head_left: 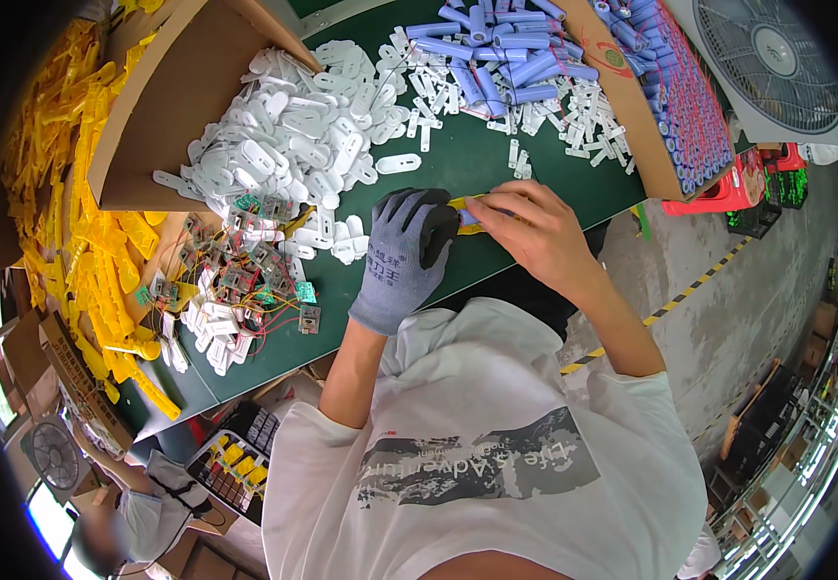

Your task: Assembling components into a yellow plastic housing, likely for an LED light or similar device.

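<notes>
Gripping a small yellow part (472, 229) with a blue-violet surface showing in it, both hands meet above the green table (467, 153) on my feed. I have the gloved left hand (402, 256) curled closed at its left end and the bare right hand (540, 232) holding its right end in the fingertips; they hide much of it, so I cannot make out its full shape. Just ahead of the left hand I see a single white oval plate (390, 164), and farther to that hand's left, a heap of white oval covers (288, 126). Wired circuit boards (237, 277) lie left of the same hand. Well ahead of the right hand, I get blue cylinders (532, 68) with small white pieces (588, 108) around them.
</notes>
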{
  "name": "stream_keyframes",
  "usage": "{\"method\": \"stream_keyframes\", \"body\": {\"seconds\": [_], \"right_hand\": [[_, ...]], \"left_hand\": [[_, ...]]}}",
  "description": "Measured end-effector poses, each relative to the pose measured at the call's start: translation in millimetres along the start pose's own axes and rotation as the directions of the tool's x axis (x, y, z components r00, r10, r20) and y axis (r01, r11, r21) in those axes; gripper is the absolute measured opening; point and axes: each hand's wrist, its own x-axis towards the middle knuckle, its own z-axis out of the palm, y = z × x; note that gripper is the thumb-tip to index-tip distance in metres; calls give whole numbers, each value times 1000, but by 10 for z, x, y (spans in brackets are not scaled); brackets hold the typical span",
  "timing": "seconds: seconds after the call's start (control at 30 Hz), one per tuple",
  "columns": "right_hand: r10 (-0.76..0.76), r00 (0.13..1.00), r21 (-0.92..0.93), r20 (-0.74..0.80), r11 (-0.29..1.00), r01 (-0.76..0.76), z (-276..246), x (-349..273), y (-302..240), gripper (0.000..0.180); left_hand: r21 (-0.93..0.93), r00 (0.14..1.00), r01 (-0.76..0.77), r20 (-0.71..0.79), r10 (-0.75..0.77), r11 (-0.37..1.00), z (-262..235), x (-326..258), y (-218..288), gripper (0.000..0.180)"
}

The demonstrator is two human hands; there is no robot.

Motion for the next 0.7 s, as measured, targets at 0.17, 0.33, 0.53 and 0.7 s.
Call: {"method": "stream_keyframes", "body": {"seconds": [0.17,0.33,0.53,0.7], "right_hand": [[-16,1000,-123,-15,992,14,-12,-50,-25,44],[-3,995,-102,99,995,13,-75,-37,-72,51],[223,970,199,-96,959,-200,27,-97,-423,64],[301,951,380,-69,890,-254,171,4,-992,64]], "left_hand": [[-145,992,-7,-128,-12,989,-142,-24,78,39],[-108,923,5,-381,-46,994,-125,-745,306,44],[-85,935,337,-87,-344,938,136,-876,705,74],[-665,786,298,-237,-572,685,-15,-448,673,86]]}}
